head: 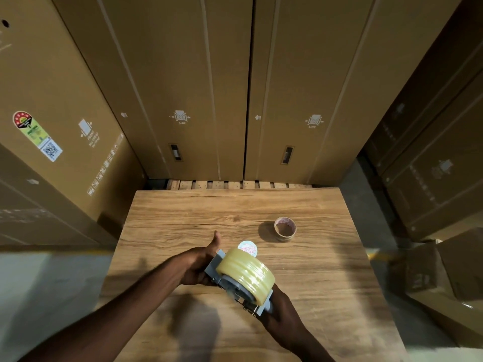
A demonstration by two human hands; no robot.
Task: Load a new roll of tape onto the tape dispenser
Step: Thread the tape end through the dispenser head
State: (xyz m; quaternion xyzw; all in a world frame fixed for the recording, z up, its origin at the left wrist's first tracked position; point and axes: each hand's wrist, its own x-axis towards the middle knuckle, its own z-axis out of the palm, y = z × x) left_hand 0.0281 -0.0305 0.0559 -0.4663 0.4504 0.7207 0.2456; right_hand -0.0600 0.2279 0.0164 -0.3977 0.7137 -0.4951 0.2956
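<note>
A full roll of clear yellowish tape [247, 273] sits on the wheel of a grey tape dispenser [236, 288], held just above the wooden table [183, 218]. My left hand [201, 265] grips the dispenser's far end, thumb pointing up. My right hand [281, 309] holds its near end from below, mostly hidden under the roll. An empty cardboard tape core [285, 229] stands on the table to the far right of the dispenser. A small round white label [247, 248] lies on the table just behind the roll.
Tall brown cardboard boxes [183, 87] wall in the table at the back, left and right. A wooden pallet edge [235, 184] shows behind the table. Grey floor [39, 283] lies to the left.
</note>
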